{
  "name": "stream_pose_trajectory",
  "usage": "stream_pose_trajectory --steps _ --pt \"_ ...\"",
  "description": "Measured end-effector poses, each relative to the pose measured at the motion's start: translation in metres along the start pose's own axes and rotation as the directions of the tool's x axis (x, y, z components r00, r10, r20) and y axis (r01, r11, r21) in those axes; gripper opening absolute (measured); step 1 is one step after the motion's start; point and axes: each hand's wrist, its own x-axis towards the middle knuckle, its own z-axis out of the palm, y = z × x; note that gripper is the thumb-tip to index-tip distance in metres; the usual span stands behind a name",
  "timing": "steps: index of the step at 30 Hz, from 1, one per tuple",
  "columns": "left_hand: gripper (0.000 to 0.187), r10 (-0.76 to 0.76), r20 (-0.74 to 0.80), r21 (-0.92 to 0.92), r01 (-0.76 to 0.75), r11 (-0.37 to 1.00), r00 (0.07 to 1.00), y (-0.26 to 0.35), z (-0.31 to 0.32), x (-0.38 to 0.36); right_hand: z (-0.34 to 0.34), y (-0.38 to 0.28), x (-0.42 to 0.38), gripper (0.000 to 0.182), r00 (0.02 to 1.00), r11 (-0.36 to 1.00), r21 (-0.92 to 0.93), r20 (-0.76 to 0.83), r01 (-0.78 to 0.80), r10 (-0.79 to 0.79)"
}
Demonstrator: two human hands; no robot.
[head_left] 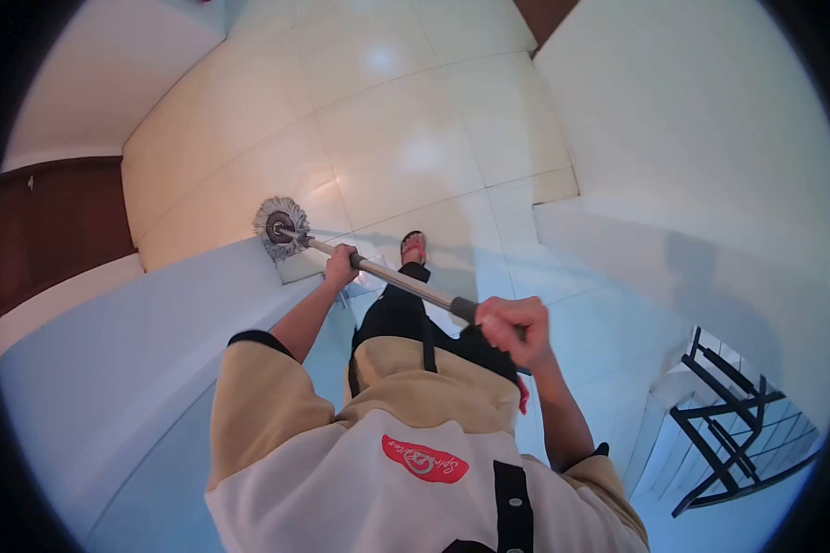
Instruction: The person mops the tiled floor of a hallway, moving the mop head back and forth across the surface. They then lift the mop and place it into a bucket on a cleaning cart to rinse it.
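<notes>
A mop with a long metal handle [401, 279] runs slantwise across the view in front of my body. Its round grey string head [281, 224] rests on the tiled floor at the left, beside the corner of a low white wall. My left hand [341, 265] is wrapped round the lower part of the handle, not far above the mop head. Near the top end, my right hand [515, 329] is closed round the dark grip. The handle is tilted, with its upper end at my right.
Pale floor tiles [387, 129] stretch ahead. White walls stand at left [138, 313] and right [673, 129]. A brown door [60, 230] is at the far left. Black metal railing [733, 424] borders steps at the lower right. My sandalled foot [413, 247] is near the mop.
</notes>
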Motion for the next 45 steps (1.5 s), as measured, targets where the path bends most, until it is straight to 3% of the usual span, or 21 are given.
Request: stream_pose_trajectory --steps 2,5,7,11,14,17,18,23,25,26,27,29,32,34,35,36,37,39,40,42,45 --pt "0.032 0.105 -0.117 0.012 -0.104 0.994 0.988 0.053 0.04 0.003 -0.049 -0.026 -0.034 0.026 0.988 0.981 -0.166 -0.139 -0.095 0.072" --pt "0.012 0.023 0.205 0.323 -0.09 0.942 0.979 0.268 0.065 -0.001 -0.163 -0.076 -0.136 0.023 0.933 0.933 -0.344 -0.288 0.11 -0.216" --pt "0.015 0.371 -0.023 -0.064 -0.372 0.926 0.928 0.359 0.159 0.006 -0.209 -0.142 -0.217 0.029 0.714 0.623 -0.769 -0.515 -0.141 -0.475" --pt "0.014 0.613 0.083 -0.269 -0.575 0.773 0.785 0.522 0.154 0.016 -0.19 -0.223 -0.236 0.028 0.65 0.786 -0.616 -0.576 0.054 -0.496" --pt "0.011 0.639 0.016 -0.34 -0.597 0.727 0.769 0.537 0.153 0.025 -0.19 -0.212 -0.226 0.03 0.444 0.784 -0.612 -0.677 0.104 -0.587" --pt "0.013 0.602 -0.088 -0.382 -0.585 0.715 0.794 0.516 0.139 0.013 -0.225 -0.223 -0.231 0.032 0.491 0.895 -0.371 -0.748 0.248 -0.447" --pt "0.014 0.589 -0.147 -0.392 -0.593 0.703 0.795 0.509 0.13 -0.001 -0.248 -0.229 -0.242 0.031 0.703 0.921 -0.188 -0.598 0.342 -0.384" --pt "0.028 0.321 -0.248 -0.253 -0.381 0.889 0.914 0.328 0.12 -0.071 -0.214 -0.127 -0.207 0.028 0.828 0.885 -0.265 -0.325 0.384 -0.457" --pt "0.035 0.184 -0.177 -0.136 -0.209 0.968 0.967 0.204 0.128 -0.089 -0.15 -0.06 -0.186 0.024 0.99 0.867 0.478 -0.093 0.139 -0.107" --pt "0.038 0.357 -0.368 -0.155 -0.435 0.887 0.859 0.17 0.102 -0.108 -0.109 -0.035 -0.179 0.024 0.983 0.993 0.019 -0.146 0.117 -0.113" --pt "0.046 0.124 -0.205 -0.105 -0.148 0.983 0.971 0.101 0.116 -0.111 -0.07 -0.003 -0.173 0.024 0.949 0.949 0.102 -0.141 0.297 -0.282" --pt "0.03 0.091 -0.154 0.167 -0.065 0.984 0.984 0.054 0.094 -0.127 -0.03 0.012 -0.178 0.014 0.993 0.992 -0.053 0.026 0.113 -0.112" --pt "0.021 -0.049 -0.097 0.307 0.077 0.949 0.994 0.09 0.094 -0.131 -0.043 0.019 -0.198 0.015 0.981 0.978 -0.083 0.026 0.193 -0.191" --pt "0.022 -0.02 -0.005 0.121 0.02 0.992 1.0 0.154 0.13 -0.12 -0.11 0.011 -0.239 0.018 0.989 0.965 0.238 -0.123 0.113 -0.085" --pt "0.022 0.47 -0.308 0.065 -0.475 0.878 0.827 0.194 0.162 -0.114 -0.144 -0.036 -0.259 0.02 0.977 0.967 -0.251 -0.214 -0.038 -0.017" --pt "0.021 0.062 0.113 0.096 -0.073 0.993 0.992 0.254 0.183 -0.111 -0.179 -0.044 -0.284 0.018 0.864 0.804 -0.543 -0.256 0.242 -0.433" --pt "0.017 0.315 -0.068 0.022 -0.314 0.949 0.947 0.311 0.222 -0.119 -0.217 -0.085 -0.33 0.015 0.881 0.794 -0.595 -0.301 0.127 -0.366" --pt "0.017 0.331 0.171 0.007 -0.337 0.942 0.928 0.439 0.254 -0.11 -0.264 -0.158 -0.395 0.011 0.79 0.304 -0.952 -0.215 -0.038 -0.574" --pt "0.017 0.469 0.049 -0.116 -0.461 0.88 0.882 0.488 0.247 -0.119 -0.253 -0.192 -0.394 0.015 0.703 0.327 -0.944 -0.204 0.043 -0.682" --pt "0.016 0.562 0.028 -0.261 -0.537 0.802 0.827 0.545 0.22 -0.113 -0.229 -0.234 -0.376 0.027 0.738 0.736 -0.65 -0.4 0.189 -0.543" --pt "0.02 0.623 0.087 -0.343 -0.563 0.752 0.778 0.545 0.207 -0.101 -0.228 -0.232 -0.358 0.024 0.638 0.765 -0.563 -0.472 0.313 -0.609"
